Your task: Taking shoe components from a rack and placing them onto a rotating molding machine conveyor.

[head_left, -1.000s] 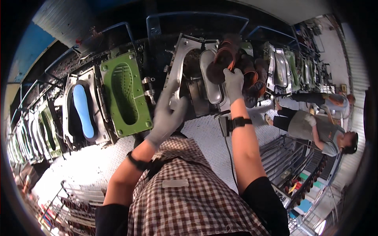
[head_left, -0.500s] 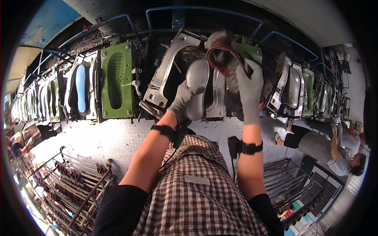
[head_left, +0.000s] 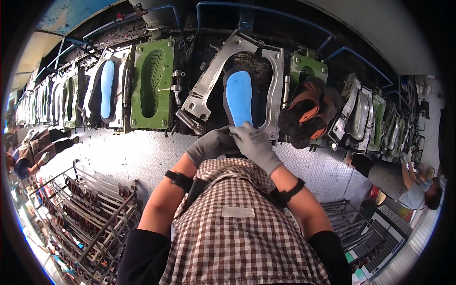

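A blue insole (head_left: 239, 97) with a dark border of shoe upper (head_left: 227, 102) around it lies sole up inside the open metal mould frame (head_left: 202, 90) in front of me. Both of my grey-gloved hands are at its near end, close to my apron. My right hand (head_left: 257, 146) has its fingers bent down onto the tip of the blue insole. Beside it, my left hand (head_left: 211, 146) is curled, its fingertips meeting the right hand's. What exactly the fingers pinch is partly hidden. Several brown-and-black sandals (head_left: 306, 111) are piled to the right of the frame.
Green sole moulds (head_left: 153, 85) and metal mould frames run along the bench on both sides. Another blue insole (head_left: 107, 90) sits in a mould to the left. Metal racks (head_left: 95, 209) stand behind me. People work at far left (head_left: 28, 156) and far right (head_left: 403, 185).
The grey sole-shaped form in my left hand and the brown sandal in my right are gone from them. Both hands have come together nearer my body, at a blue insole now in the frame.
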The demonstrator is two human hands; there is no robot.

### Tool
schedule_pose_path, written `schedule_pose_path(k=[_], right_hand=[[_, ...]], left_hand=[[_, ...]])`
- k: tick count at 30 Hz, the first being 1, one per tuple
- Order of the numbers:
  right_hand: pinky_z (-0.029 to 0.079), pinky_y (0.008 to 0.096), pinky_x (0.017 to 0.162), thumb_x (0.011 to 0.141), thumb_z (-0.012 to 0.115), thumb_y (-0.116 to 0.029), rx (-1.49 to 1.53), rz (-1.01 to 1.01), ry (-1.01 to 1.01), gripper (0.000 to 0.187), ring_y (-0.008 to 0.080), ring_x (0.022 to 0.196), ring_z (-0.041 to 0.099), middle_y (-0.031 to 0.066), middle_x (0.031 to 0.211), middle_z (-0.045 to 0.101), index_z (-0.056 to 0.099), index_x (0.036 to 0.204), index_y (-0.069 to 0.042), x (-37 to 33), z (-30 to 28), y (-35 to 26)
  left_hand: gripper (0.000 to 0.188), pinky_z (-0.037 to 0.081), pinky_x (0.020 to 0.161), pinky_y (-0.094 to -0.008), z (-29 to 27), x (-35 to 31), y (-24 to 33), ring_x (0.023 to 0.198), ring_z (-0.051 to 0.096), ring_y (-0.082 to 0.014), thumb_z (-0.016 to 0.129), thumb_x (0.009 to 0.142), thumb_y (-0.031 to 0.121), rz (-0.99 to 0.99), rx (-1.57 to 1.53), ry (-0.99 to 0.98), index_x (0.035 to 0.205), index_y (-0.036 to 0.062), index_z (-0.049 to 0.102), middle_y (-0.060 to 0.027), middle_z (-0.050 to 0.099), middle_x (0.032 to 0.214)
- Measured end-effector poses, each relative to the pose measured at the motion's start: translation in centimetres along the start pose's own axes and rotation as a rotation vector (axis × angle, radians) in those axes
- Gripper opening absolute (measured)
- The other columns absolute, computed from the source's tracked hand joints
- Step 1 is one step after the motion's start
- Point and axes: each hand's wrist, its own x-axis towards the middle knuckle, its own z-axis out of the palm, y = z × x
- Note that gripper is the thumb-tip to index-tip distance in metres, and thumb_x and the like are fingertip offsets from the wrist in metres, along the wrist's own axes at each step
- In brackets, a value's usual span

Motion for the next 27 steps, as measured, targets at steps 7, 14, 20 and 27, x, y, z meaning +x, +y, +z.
schedule_pose_path(k=[7, 14, 20, 27], right_hand=[[0.056, 0.0516, 0.088, 0.097, 0.073, -0.029, 0.011, 0.331, 0.136, 0.055, 0.0436, 0.101, 0.071, 0.026, 0.112, 0.072, 0.058, 0.142, -0.001, 2.5, -0.3, 4.4], [0.056, 0.0408, 0.076, 0.098, 0.071, -0.015, 0.315, 0.569, 0.401, 0.056, 0.0258, 0.083, 0.069, 0.0162, 0.095, 0.068, 0.054, 0.148, 0.003, 2.4, 2.3, 4.6], [0.058, 0.0519, 0.09, 0.097, 0.064, -0.017, -0.042, 0.413, 0.722, 0.054, 0.0419, 0.104, 0.073, 0.0191, 0.128, 0.073, 0.055, 0.151, -0.016, 6.3, -0.7, 6.6], [0.058, 0.0465, 0.09, 0.098, 0.07, -0.014, 0.071, 0.197, 0.67, 0.056, 0.0367, 0.104, 0.075, 0.0171, 0.127, 0.074, 0.056, 0.152, -0.013, -0.5, -5.8, 4.8]], left_hand=[[0.04, 0.06, 0.094, -0.0357, -0.4, 5.5, -0.4, 0.115, 0.068, -0.0218, 0.07, 0.103, 0.022, -0.671, -0.963, 0.651, 0.139, 0.0064, 0.063, -0.0068, 0.072, 0.122], [0.052, 0.058, 0.085, -0.0339, -1.1, 9.8, -2.3, 0.097, 0.07, -0.017, 0.08, 0.097, 0.029, -0.495, -0.849, 0.633, 0.137, 0.0001, 0.065, -0.0078, 0.074, 0.116], [0.058, 0.058, 0.09, -0.0323, -1.9, 16.5, -3.6, 0.105, 0.069, -0.0177, 0.081, 0.096, 0.029, -0.405, -0.837, 0.7, 0.143, 0.0025, 0.062, -0.0081, 0.073, 0.123], [0.09, 0.042, 0.118, -0.0396, 1.1, 13.6, 0.0, 0.142, 0.052, -0.0308, 0.08, 0.094, 0.032, -0.391, -0.239, 0.865, 0.163, -0.0024, 0.031, -0.0196, 0.05, 0.157]])
